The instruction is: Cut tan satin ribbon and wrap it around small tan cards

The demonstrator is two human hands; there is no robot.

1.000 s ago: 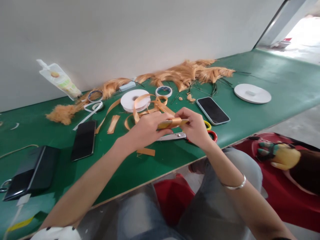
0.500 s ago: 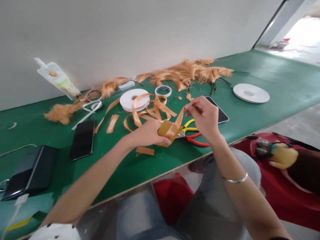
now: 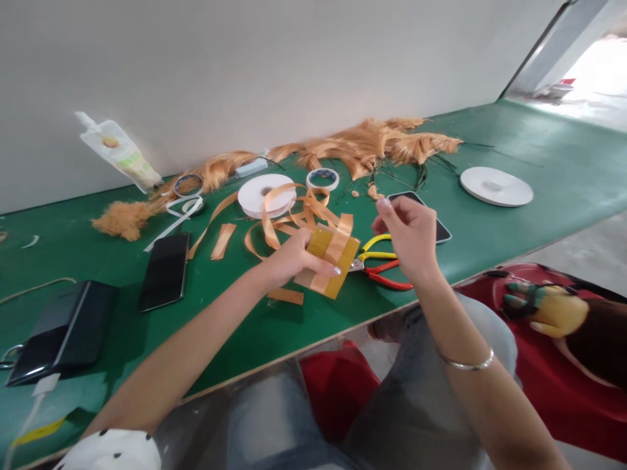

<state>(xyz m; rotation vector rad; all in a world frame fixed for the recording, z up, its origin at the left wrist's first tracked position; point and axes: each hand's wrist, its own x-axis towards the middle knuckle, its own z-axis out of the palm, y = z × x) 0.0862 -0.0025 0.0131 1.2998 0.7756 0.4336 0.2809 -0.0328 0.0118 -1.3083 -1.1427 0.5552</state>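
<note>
Ribbon (image 3: 337,238) now lies across the card (image 3: 327,261) in my left hand (image 3: 289,261); my right hand (image 3: 409,235), fingers pinched together, has let go above the pliers (image 3: 385,261).

Long green-topped workbench (image 3: 539,163) with pale wood front edge, running from 8 o'clock up to 2 o'clock. Pushed flush against plain off-white wall (image 3: 294,65) filling 10 through 1 o'clock. Grey slanted frame (image 3: 543,49) at 2 o'clock, bright overexposed daylight just beyond it. Grey concrete floor (image 3: 597,245) at 3 o'clock. Red seat (image 3: 553,391) at 4 o'clock, low beside bench.
</note>
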